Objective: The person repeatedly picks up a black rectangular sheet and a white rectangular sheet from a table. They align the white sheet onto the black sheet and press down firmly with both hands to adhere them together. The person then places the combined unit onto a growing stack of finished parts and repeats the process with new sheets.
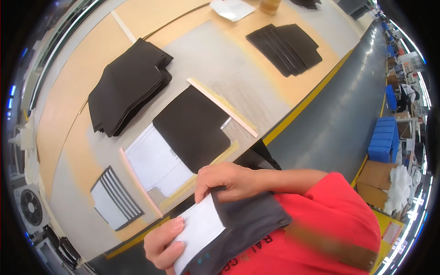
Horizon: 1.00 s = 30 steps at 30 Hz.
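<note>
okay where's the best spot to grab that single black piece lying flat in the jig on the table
Probably the black piece's near corner, where it overlaps the white sheet. Come from the table's front edge; the wooden strip blocks its far side.

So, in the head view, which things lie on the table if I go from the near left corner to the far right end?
White sheets with dark stripes → white sheet → single black piece → thick black stack → fanned black pieces → white sheet at the far end.
</note>
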Each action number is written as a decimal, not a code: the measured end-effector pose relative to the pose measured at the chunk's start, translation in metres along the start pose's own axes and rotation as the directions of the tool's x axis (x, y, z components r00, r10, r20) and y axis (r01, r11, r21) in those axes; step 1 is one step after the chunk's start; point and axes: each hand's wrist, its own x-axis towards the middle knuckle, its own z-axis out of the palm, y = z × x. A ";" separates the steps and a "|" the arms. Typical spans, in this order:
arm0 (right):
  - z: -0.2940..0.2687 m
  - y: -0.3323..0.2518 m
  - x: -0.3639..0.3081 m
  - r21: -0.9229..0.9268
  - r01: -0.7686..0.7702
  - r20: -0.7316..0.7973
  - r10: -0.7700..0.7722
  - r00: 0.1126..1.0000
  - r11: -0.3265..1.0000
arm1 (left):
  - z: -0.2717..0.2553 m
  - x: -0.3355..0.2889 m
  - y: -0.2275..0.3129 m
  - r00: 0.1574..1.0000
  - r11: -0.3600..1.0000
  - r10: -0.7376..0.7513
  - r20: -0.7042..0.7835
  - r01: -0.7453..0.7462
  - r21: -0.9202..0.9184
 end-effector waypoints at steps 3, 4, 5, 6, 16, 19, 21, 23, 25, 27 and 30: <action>0.004 0.003 -0.005 0.055 -0.022 -0.029 0.023 0.999 0.998 | -0.005 -0.005 -0.003 0.997 0.998 0.012 0.074 -0.008 -0.056; 0.004 0.001 -0.005 0.048 -0.028 -0.044 0.030 0.999 0.998 | -0.003 -0.010 -0.006 1.000 0.995 0.016 0.004 -0.015 -0.094; 0.003 -0.001 -0.005 0.042 -0.036 -0.057 0.038 0.998 0.998 | -0.001 -0.013 -0.006 1.000 0.997 0.012 -0.013 -0.013 -0.075; 0.005 -0.002 -0.003 0.048 -0.036 -0.054 0.038 0.998 0.998 | 0.001 -0.013 -0.006 1.000 0.996 -0.012 -0.019 0.010 -0.091; 0.017 -0.002 -0.015 -0.008 -0.183 -0.027 0.183 0.983 0.983 | 0.003 -0.016 0.009 0.981 0.982 -0.183 -0.063 0.178 -0.069; 0.022 -0.002 -0.017 -0.009 -0.179 -0.036 0.178 0.983 0.984 | 0.003 -0.023 0.012 0.979 0.982 -0.187 -0.084 0.184 -0.044; 0.023 0.001 -0.018 -0.014 -0.165 -0.049 0.164 0.985 0.986 | 0.002 -0.021 0.016 0.974 0.977 -0.211 -0.088 0.208 -0.041; 0.024 0.004 -0.019 -0.017 -0.148 -0.070 0.146 0.987 0.989 | -0.001 -0.020 0.017 0.968 0.970 -0.241 -0.064 0.241 0.001; 0.023 0.003 -0.021 -0.097 -0.173 -0.079 0.166 0.983 0.980 | -0.004 -0.020 0.012 0.962 0.961 -0.273 0.001 0.273 0.050; 0.026 0.000 -0.016 -0.223 -0.127 -0.138 0.098 0.986 0.967 | -0.003 -0.006 0.023 0.851 0.836 -0.518 -0.086 0.525 0.159; 0.027 -0.004 -0.015 -0.018 -0.363 -0.230 0.349 0.908 0.932 | 0.015 0.014 0.005 0.510 0.572 -0.820 -0.259 0.744 -0.346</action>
